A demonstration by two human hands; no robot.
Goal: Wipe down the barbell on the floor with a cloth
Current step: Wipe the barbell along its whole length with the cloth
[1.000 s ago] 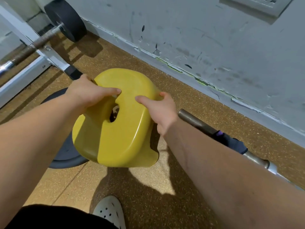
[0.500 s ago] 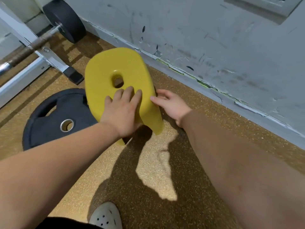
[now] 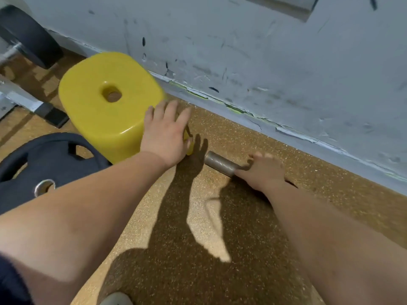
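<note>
The barbell point(image 3: 220, 163) lies on the speckled floor near the wall, and only its bare grey sleeve end shows past my right hand point(image 3: 263, 170). That hand's fingers curl over the bar just behind the end. My left hand point(image 3: 165, 133) has straight fingers and rests against the right side of a yellow plastic stool point(image 3: 103, 111) with a hole in its top. The stool stands on the floor a short way left of the bar end. No cloth is in view.
A black weight plate point(image 3: 44, 159) lies flat on the floor at the left, touching the stool. Another loaded bar with a black plate point(image 3: 28, 36) sits at the top left above a rack foot point(image 3: 51, 116). The grey wall point(image 3: 264, 51) runs close behind. My shoe point(image 3: 114, 300) is at the bottom edge.
The yellow stool went from held in the air to standing on the floor by the wall. My right hand left it and took hold of the barbell end. My left hand slid to its right side.
</note>
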